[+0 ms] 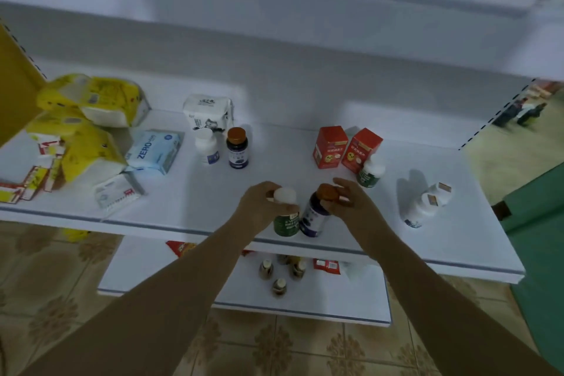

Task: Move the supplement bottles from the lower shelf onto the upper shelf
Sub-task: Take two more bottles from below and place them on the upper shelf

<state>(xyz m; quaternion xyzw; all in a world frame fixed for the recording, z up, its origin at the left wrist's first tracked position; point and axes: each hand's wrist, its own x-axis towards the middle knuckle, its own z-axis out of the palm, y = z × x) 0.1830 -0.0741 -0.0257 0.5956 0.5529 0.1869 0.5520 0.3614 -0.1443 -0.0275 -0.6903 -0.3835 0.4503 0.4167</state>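
The left hand point(262, 204) curls over the white cap of a green-label bottle point(286, 224), which hangs near upright with its base at the front edge of the upper shelf point(305, 149). Just beside it, the purple-label bottle point(314, 220) hangs tilted from the right hand point(351, 204), whose fingers pinch its brown cap. Bare shelf lies just beyond both hands, so setting down likely needs a short forward reach. Small bottles point(279, 285) stand on the lower shelf point(171, 272).

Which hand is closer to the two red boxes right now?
Right. The right hand, gripping the brown-capped bottle, sits just in front of the red boxes; the left hand, gripping the white-capped bottle, is farther off to their left.
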